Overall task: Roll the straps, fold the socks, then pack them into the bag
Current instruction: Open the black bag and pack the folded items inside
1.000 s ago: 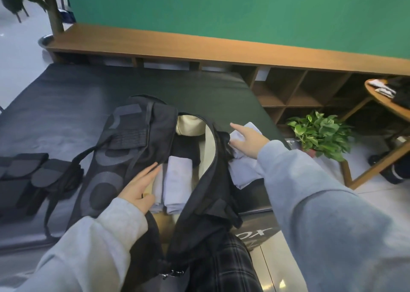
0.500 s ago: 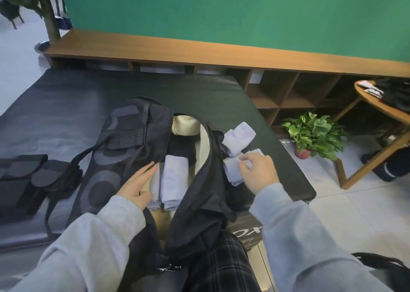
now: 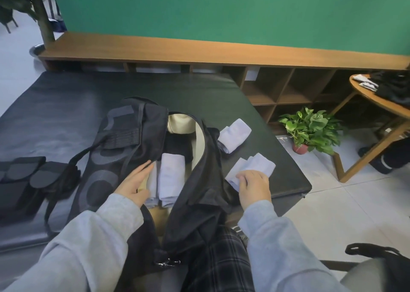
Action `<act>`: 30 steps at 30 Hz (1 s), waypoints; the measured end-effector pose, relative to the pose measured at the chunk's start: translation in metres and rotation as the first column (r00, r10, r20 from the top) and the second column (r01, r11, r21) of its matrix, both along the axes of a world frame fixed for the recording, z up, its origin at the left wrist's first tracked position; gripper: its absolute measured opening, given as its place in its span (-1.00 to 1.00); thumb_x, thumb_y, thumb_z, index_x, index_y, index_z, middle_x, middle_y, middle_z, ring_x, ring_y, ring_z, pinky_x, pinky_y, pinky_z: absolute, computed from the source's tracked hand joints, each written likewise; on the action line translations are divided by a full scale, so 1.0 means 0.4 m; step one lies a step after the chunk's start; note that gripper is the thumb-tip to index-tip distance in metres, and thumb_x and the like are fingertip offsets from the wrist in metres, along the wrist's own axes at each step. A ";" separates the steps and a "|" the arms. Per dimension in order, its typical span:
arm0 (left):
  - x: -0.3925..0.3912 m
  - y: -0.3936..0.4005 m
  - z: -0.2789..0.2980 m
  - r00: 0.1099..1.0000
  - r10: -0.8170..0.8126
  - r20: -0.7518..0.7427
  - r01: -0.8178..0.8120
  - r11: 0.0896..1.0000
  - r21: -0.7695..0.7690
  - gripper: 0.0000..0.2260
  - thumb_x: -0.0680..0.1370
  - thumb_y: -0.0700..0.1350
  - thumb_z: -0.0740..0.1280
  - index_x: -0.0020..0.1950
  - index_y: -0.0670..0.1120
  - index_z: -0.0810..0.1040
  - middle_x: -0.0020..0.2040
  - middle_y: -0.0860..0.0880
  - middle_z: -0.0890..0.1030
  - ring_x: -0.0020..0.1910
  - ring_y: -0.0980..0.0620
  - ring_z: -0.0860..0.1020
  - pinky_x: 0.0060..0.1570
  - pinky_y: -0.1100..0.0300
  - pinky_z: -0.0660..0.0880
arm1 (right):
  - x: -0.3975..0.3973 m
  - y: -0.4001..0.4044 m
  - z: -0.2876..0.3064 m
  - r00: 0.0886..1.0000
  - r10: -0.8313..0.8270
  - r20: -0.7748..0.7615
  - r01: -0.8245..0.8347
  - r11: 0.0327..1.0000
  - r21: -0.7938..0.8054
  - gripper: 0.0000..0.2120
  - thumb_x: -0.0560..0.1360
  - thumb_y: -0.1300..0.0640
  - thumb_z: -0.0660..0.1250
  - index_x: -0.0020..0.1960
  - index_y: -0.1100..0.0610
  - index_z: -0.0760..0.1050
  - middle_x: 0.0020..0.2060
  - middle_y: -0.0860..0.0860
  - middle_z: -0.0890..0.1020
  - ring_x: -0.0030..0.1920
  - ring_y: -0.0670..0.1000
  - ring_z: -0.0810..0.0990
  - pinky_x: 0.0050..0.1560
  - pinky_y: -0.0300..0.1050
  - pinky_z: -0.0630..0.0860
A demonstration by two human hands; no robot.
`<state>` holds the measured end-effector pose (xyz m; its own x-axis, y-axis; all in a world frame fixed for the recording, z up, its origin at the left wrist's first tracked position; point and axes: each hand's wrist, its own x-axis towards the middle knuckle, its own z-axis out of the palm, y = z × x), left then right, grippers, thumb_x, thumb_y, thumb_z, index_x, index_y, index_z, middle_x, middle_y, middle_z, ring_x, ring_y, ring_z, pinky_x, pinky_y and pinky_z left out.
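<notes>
A black bag (image 3: 124, 149) lies unzipped on the dark mat (image 3: 66, 105), its cream lining showing. Two folded pale socks (image 3: 170, 176) sit inside it side by side, with a dark item beyond them. My left hand (image 3: 135, 184) rests with straight fingers on the bag's left opening edge, beside the socks. My right hand (image 3: 253, 186) grips a folded pale sock (image 3: 257, 165) on the mat just right of the bag. Another folded sock (image 3: 235, 135) lies farther back on the mat. Black straps (image 3: 24, 180) lie at the left.
A low wooden shelf unit (image 3: 221, 51) runs along the green wall. A potted plant (image 3: 310, 129) stands on the floor right of the mat. A round wooden table (image 3: 381, 100) with clothes is at far right. The mat's right edge (image 3: 306, 187) drops to tiled floor.
My right hand drew back from the far sock toward me and now holds the nearer folded sock. My left hand stayed on the bag opening.
</notes>
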<state>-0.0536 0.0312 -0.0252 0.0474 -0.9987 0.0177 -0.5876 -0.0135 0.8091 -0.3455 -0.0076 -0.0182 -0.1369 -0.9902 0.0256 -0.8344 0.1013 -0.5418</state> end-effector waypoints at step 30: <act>-0.079 0.166 0.199 0.965 0.242 -0.107 -0.257 0.951 -0.171 -0.31 0.40 -0.60 0.07 0.44 -0.09 0.26 0.37 0.16 0.19 0.35 0.25 0.16 -0.14 0.69 0.23 | -0.015 0.067 0.041 0.720 -0.388 0.575 0.254 0.919 0.303 -0.67 0.51 0.20 0.30 0.15 -0.11 0.31 0.09 0.10 0.40 -0.04 0.13 0.42 -0.01 -0.07 0.38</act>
<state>-0.0854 0.0978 0.0545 0.3035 -0.9350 0.1834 -0.5148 0.0010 0.8573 -0.3514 0.0191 -0.0019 -0.3666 -0.8584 -0.3588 -0.2257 0.4562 -0.8608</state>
